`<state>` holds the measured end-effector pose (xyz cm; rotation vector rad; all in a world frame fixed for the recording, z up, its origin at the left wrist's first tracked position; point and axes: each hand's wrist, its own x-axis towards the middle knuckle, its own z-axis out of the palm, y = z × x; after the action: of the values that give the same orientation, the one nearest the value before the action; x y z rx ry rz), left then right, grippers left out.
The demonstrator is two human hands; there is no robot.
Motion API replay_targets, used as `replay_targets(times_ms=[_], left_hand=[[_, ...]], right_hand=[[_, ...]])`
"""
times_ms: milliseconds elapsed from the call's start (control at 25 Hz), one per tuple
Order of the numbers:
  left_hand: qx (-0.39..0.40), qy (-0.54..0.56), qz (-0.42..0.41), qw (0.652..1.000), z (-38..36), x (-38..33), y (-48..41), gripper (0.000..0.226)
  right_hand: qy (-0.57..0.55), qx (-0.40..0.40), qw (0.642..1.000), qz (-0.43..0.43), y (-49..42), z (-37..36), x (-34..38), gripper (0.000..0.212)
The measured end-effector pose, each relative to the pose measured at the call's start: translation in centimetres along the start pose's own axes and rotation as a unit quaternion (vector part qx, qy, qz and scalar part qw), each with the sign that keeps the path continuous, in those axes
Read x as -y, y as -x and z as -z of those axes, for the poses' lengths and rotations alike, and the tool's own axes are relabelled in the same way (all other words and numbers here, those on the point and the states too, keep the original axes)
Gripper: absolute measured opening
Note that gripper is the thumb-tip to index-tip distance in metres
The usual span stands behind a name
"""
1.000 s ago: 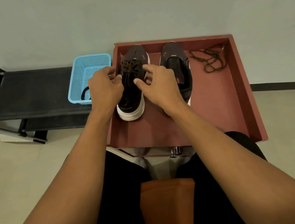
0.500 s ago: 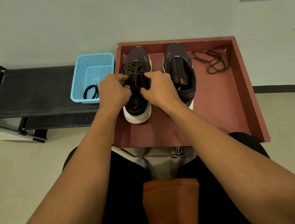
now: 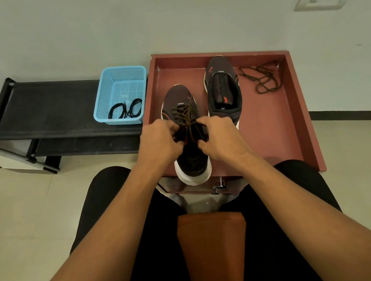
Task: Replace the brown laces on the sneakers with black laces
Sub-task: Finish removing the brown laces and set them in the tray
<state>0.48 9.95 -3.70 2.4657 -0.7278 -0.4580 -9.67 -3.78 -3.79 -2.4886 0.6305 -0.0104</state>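
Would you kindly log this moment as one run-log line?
step: unlacing | left hand, right hand: gripping brown lace on near sneaker | far sneaker: laceless | black laces: in basket

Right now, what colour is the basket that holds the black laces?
Light blue: the basket shows best in the head view.

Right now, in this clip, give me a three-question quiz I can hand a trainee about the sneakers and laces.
1. True or false: the sneaker farther from the person has no lace in it.
2. Where do the black laces lie? A) in the blue basket B) in the red tray C) on the floor
3. Fill in: the left hand and right hand hold the near sneaker, which carries a ____ lace.

Key: 1 true. 2 A. 3 brown. A loose brown lace lies in the tray's far right corner.
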Motion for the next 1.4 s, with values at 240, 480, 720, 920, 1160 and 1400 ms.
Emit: replay_targets(times_ms=[240,480,720,920,1160,1400], left_hand=[[0.0,-0.025,-0.029,0.999,0.1,-0.7,2.1,0.06],[-0.074,-0.033,-0.016,0.997,0.4,-1.7,2.1,0.043],[-0.113,-0.038,-0.04,0.992,0.8,-1.8,1.8,0.017],[-0.065,0.005,-0.008,0.998,1.4,-0.8,1.3,0.004],[-0.024,0.022,0.007,0.999,3.3,-0.5,1.3,0.014],[0.077,-0.002,0.045,0.996,7.3,0.6,1.8,0.01]], right_hand=[[-0.016,0.009,0.999,-0.032,0.5,1.8,0.4,0.031],[-0.211,-0.085,0.971,-0.077,-2.9,3.6,1.5,0.028],[-0.23,-0.098,0.968,-0.016,-3.2,1.8,1.5,0.008],[-0.253,-0.062,0.965,-0.003,-3.8,2.6,-0.2,0.012],[-0.277,-0.06,0.959,-0.026,-4.0,3.7,-1.4,0.013],[-0.338,-0.129,0.929,-0.079,-4.5,5.2,-3.5,0.011]])
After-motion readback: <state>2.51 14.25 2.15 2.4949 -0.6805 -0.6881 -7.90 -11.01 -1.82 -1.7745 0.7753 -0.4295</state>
